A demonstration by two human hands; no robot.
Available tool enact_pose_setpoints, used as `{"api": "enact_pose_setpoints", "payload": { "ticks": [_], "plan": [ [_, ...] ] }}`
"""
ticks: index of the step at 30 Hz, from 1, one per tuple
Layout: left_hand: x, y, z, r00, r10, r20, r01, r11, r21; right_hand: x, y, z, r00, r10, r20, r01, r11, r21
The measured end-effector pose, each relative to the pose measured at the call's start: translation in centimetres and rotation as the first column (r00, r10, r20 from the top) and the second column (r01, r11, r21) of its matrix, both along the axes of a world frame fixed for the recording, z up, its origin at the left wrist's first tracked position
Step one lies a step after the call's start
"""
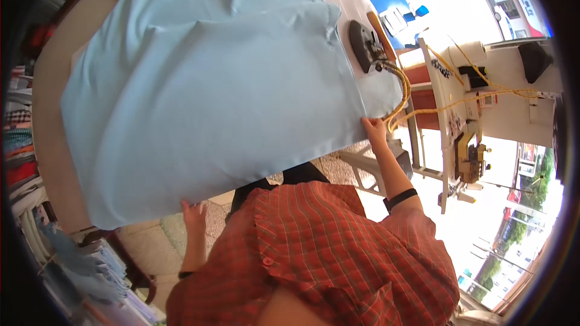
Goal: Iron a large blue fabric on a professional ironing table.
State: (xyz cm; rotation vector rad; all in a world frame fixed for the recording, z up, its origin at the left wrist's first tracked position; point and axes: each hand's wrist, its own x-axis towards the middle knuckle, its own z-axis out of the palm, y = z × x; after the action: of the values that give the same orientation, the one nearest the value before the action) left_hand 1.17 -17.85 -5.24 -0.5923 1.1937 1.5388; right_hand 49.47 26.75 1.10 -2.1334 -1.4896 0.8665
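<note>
A wide light blue cloth point(223, 108) lies spread over the table, its near edge hanging along my side. My right hand point(373, 128) pinches the cloth at its near right corner. At the near edge, further left, my left hand point(193, 212) has its fingertips against the hem and seems to hold it lightly; part of the fingers is tucked at the edge and hard to make out. A dark iron point(366, 47) rests on the table beyond my right hand, just right of the cloth's edge.
A yellow braided cord point(403, 87) runs from the iron toward a white stand point(444, 127) on the right. The pale table point(51, 127) shows at left. Folded fabrics point(21, 145) fill the left side. A grey stool point(362, 160) stands below my right hand.
</note>
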Motion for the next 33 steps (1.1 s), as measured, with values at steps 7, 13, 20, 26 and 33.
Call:
{"api": "enact_pose_setpoints", "payload": {
  "ticks": [7,13,20,26,33],
  "plan": [
    [-0.5,-0.8,1.2,0.821,0.541,-0.185,-0.478,0.827,0.297,1.4,1.5,1.3,0.912,0.029,-0.409,-0.163,0.941,-0.296],
    [-5.2,-6.1,3.7,0.590,0.725,-0.357,-0.616,0.689,0.381,1.8,-0.3,2.6,0.745,0.261,-0.614,-0.438,0.886,-0.155],
    [0.1,-10.9,13.4,0.222,0.544,-0.809,-0.630,0.713,0.307,9.3,-8.0,6.4,0.581,0.079,-0.810,-0.458,0.855,-0.245],
    [1.0,-21.8,7.3,0.298,0.382,-0.875,-0.732,0.679,0.047,12.4,-12.0,2.1,0.576,0.132,-0.807,-0.559,0.784,-0.271],
    [4.9,-24.2,-2.3,0.486,0.470,-0.737,-0.810,0.560,-0.177,15.6,-15.2,-6.5,0.698,0.315,-0.644,-0.631,0.696,-0.343]
  ]
}}
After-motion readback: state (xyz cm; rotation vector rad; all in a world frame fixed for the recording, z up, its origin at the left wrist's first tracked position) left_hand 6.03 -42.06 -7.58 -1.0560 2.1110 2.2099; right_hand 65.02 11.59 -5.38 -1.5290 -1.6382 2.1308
